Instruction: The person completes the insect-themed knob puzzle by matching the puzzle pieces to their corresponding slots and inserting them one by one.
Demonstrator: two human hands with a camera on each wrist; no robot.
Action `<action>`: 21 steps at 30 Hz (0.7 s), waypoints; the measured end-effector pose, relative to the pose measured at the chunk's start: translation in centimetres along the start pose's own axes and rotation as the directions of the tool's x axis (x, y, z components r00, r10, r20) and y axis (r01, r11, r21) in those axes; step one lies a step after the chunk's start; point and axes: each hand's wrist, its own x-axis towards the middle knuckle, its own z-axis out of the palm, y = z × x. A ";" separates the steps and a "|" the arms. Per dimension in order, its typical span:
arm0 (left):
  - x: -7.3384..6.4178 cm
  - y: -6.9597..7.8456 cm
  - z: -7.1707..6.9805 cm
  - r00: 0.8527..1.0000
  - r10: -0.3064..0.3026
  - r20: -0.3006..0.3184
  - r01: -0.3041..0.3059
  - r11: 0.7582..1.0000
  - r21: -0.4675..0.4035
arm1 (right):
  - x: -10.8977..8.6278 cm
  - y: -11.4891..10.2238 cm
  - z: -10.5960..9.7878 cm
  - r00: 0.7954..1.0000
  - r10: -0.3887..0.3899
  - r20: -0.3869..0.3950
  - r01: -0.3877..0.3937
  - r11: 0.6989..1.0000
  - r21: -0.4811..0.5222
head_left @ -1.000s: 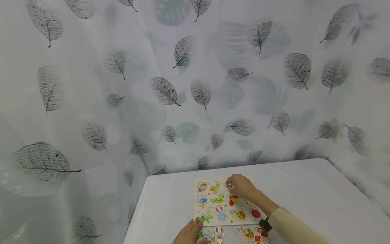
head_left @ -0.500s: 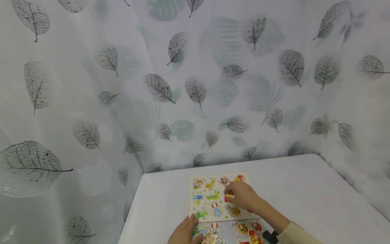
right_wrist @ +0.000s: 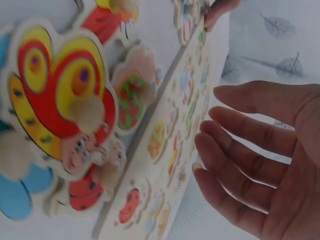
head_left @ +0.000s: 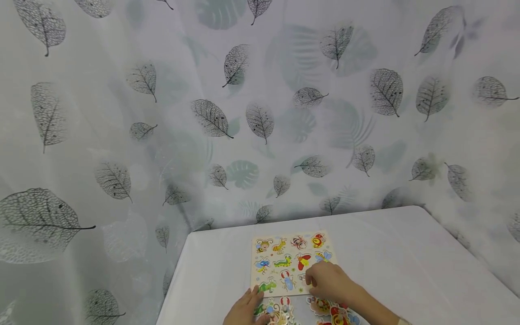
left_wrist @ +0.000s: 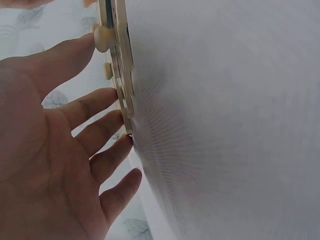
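Observation:
A wooden insect puzzle board (head_left: pixel 280 291) lies on the white table. My left hand (head_left: pixel 245 308) rests at its lower left corner, fingers spread and nearly straight. In the left wrist view, the left thumb touches a round wooden knob (left_wrist: pixel 104 39), and the fingertips lie along the edge of the board and pieces. My right hand (head_left: pixel 333 284) hovers over the board's lower right part, hiding pictures there. The right wrist view shows it with relaxed, slightly bent fingers and nothing held. Below the board lie loose knobbed pieces, among them a red-and-yellow butterfly (right_wrist: pixel 60 100) and a spotted snail (right_wrist: pixel 131 100).
Another cluster of loose insect pieces (head_left: pixel 276 311) lies by my left hand, partly overlapping. A blue-winged piece (right_wrist: pixel 20 192) is beside the butterfly. The white table (head_left: pixel 390 253) extends to the right, with a leaf-patterned curtain (head_left: pixel 260 149) behind it.
My right hand has moved from the spider picture in the top row down toward the lower right of the board, uncovering the spider and the red-winged insect. My left hand stays at the corner.

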 end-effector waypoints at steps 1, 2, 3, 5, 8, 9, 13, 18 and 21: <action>0.0 0.0 0.0 1.000 -0.005 0.002 0.005 1.000 -0.001 | -0.1 0.0 0.2 1.000 0.013 0.021 -0.013 1.000 0.009; 0.0 0.0 0.1 1.000 -0.010 0.002 0.010 1.000 -0.001 | -0.3 -0.1 0.3 0.999 0.020 0.037 -0.021 1.000 0.017; -0.1 0.1 0.1 1.000 -0.015 0.002 0.015 1.000 -0.001 | -0.4 -0.1 0.5 0.998 0.025 0.049 -0.027 0.999 0.023; -0.1 0.2 0.1 1.000 -0.027 0.002 0.027 1.000 -0.008 | -0.7 -0.1 0.7 0.998 0.027 0.060 -0.029 0.999 0.023; 0.0 0.2 0.0 1.000 -0.016 -0.015 0.016 1.000 0.004 | -1.0 0.0 1.0 0.997 0.036 0.073 -0.039 0.999 0.032; 0.0 0.2 0.0 1.000 -0.007 -0.021 0.007 1.000 0.008 | -1.1 0.1 1.1 0.996 0.042 0.082 -0.046 0.998 0.045; 0.1 -0.2 0.2 1.000 0.008 -0.029 -0.008 1.000 0.017 | -1.3 0.5 1.5 0.995 0.018 0.095 -0.026 0.995 0.092; 0.3 -0.5 0.6 1.000 -0.024 0.011 0.024 1.000 -0.013 | -1.7 1.3 2.2 0.996 -0.045 0.072 0.038 0.994 0.100; 0.4 -0.8 0.9 0.999 -0.020 0.036 0.021 1.000 -0.015 | -2.1 1.7 2.6 0.995 -0.062 0.074 0.052 0.990 0.133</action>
